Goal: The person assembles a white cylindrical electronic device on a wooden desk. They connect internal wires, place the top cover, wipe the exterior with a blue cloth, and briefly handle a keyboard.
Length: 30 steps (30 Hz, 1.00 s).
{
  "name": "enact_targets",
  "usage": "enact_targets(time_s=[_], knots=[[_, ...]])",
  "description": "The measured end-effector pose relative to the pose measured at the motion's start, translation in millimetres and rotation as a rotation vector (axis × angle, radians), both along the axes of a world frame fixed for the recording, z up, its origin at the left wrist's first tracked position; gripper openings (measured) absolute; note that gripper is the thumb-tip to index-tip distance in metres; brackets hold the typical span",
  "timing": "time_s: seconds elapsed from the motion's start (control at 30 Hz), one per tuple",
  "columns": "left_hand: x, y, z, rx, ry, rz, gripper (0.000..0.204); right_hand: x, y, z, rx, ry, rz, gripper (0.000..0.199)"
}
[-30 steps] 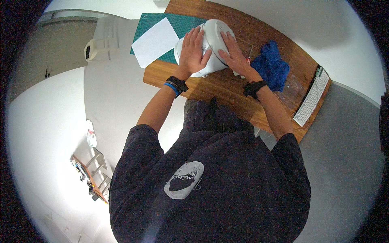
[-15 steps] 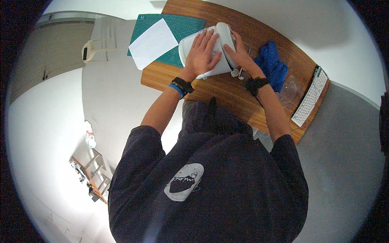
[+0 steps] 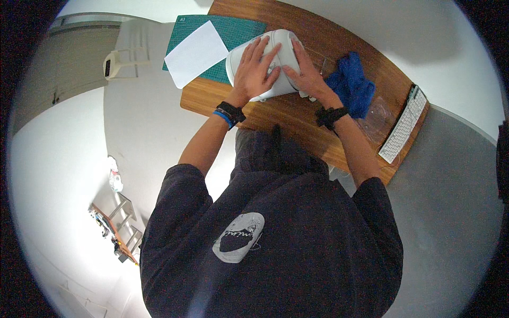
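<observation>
A white rounded container (image 3: 280, 89) with a curved lid part (image 3: 282, 38) rests on the wooden table, overlapping the green cutting mat. My left hand (image 3: 253, 71) lies on the container's body, its fingers spread. Against the lid part at the right end, my right hand (image 3: 308, 75) presses with fingers stretched out and thumb apart. The two parts now sit close together. Both palms hide much of the surface between them. Small light-coloured items (image 3: 307, 96) show partly below my right hand; I cannot make out what they are.
White paper (image 3: 197, 54) covers part of the green cutting mat (image 3: 241, 29) at the left. Right of the container lie a crumpled blue cloth (image 3: 351, 85), clear plastic (image 3: 375, 117) and a white keyboard (image 3: 403, 124) along the table's (image 3: 212, 100) right edge. A cream chair (image 3: 112, 64) stands farther left.
My right hand has moved left, pushing the lid part against the body, and the dark gap between them has closed. My left hand stays spread on the body. The whole view has shifted slightly.
</observation>
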<state>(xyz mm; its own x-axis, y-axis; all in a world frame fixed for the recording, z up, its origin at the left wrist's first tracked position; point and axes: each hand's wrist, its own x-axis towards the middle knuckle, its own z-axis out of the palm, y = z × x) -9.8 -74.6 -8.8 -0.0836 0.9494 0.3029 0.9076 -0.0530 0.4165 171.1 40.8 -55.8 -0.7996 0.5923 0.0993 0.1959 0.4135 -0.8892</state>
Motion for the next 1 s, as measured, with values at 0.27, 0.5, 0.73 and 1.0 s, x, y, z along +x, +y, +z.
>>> enact_targets(time_s=[0.27, 0.5, 0.73, 1.0], knots=[[-16, -18, -4, -0.006, 0.017, -0.022, 0.052, -5, -10, 3, 0.119, -0.06, 0.067, 0.067], [-22, -23, -1, 0.071, -0.013, 0.034, 0.051, 42, 82, 61, -0.035, 0.24, -0.442, 0.063], [-13, -10, 2, 0.027, 0.027, 0.023, 0.06, 44, 88, 13, 0.23, 0.035, -0.72, 0.063], [-13, -2, 5, 0.015, -0.047, 0.0, 0.068, -14, 44, -176, -0.827, 0.03, -0.104, 0.066]])
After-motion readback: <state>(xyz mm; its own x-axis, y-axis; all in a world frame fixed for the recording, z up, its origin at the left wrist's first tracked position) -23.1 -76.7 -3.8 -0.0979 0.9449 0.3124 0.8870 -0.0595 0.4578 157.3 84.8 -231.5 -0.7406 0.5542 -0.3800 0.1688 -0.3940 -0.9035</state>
